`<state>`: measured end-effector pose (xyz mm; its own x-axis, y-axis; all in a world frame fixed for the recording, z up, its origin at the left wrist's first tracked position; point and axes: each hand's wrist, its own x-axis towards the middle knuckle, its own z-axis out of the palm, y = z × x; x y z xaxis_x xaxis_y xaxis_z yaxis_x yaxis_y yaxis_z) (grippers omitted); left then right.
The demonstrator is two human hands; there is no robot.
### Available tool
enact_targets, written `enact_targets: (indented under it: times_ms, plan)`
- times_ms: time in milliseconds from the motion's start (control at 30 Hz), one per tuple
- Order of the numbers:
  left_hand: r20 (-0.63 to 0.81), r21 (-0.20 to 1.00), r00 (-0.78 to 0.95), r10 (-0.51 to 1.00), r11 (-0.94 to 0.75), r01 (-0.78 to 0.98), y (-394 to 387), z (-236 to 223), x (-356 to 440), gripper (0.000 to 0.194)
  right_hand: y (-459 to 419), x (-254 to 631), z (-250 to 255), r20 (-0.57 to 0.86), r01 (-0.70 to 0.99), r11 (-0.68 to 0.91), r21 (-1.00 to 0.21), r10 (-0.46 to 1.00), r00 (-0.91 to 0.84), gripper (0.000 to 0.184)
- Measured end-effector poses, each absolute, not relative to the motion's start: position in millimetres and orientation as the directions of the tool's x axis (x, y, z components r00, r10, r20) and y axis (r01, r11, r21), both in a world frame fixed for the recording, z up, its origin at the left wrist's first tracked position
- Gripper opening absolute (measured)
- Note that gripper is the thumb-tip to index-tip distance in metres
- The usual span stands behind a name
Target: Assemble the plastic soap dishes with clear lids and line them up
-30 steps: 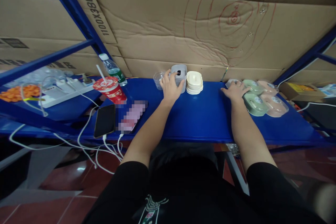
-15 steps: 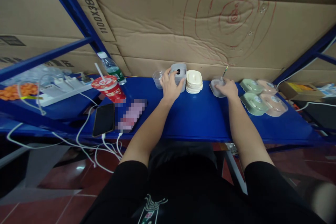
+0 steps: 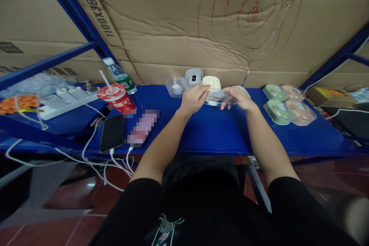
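Observation:
Between my hands is a clear plastic cover (image 3: 215, 96), tilted above the blue table, with a pale round patch on it. My right hand (image 3: 239, 98) grips its right end, fingers spread around the edge. At its left end is my left hand (image 3: 193, 98), fingers and thumb closed on the rim. Right behind the cover stands a stack of cream shallow trays (image 3: 211, 81), partly hidden by it. A grey container (image 3: 193, 77) with a dark hole stands behind my left hand. Another clear piece (image 3: 242, 91) shows behind my right hand.
A round clear tub (image 3: 175, 86) stands left of the grey container. Green and pink lidded boxes (image 3: 289, 105) sit at the right. Leftward are a red cup (image 3: 117, 98) with a straw, a bottle (image 3: 119, 76), two phones (image 3: 112, 132) and white cables. Cardboard (image 3: 173, 27) forms the back wall.
My left hand has left the grey container and moved right and nearer. My right hand has lifted the clear cover and brought it left, in front of the cream stack, where both hands meet it.

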<state>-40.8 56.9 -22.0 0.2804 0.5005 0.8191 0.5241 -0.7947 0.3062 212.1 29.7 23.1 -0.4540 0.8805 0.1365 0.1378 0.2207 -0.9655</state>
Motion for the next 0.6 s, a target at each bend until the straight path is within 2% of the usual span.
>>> enact_targets:
  times_ms: [67, 133, 233, 333, 467, 600]
  plan:
    - [0.831, 0.322, 0.206, 0.516, -0.75, 0.577, 61, -22, -46, 0.038, 33, 208, 21, 0.173, 0.121, 0.234, -0.965, 0.909, -0.38, 0.104]
    - [0.851, 0.406, 0.018, 0.525, -0.679, 0.612, 72, -22, -57, 0.037, 40, 211, 18, 0.267, 0.162, 0.298, -0.941, 0.945, -0.187, 0.105]
    - [0.791, 0.605, -0.349, 0.502, -0.557, 0.57, 92, -19, -84, 0.034, 55, 228, 10, 0.458, 0.435, 0.358, -0.826, 0.876, 0.149, 0.088]
    - [0.638, 0.767, -0.563, 0.526, -0.363, 0.529, 105, -14, -108, 0.039, 70, 252, -2, 0.542, 0.723, 0.203, -0.66, 0.795, 0.271, 0.07]
    - [0.438, 0.868, -0.584, 0.684, -0.151, 0.474, 108, -15, -119, 0.052, 83, 279, -18, 0.422, 0.826, -0.024, -0.563, 0.851, 0.312, 0.06]
    - [0.38, 0.884, -0.559, 0.737, -0.11, 0.454, 114, -23, -115, 0.055, 87, 290, -29, 0.221, 0.856, -0.213, -0.472, 0.911, 0.349, 0.076]
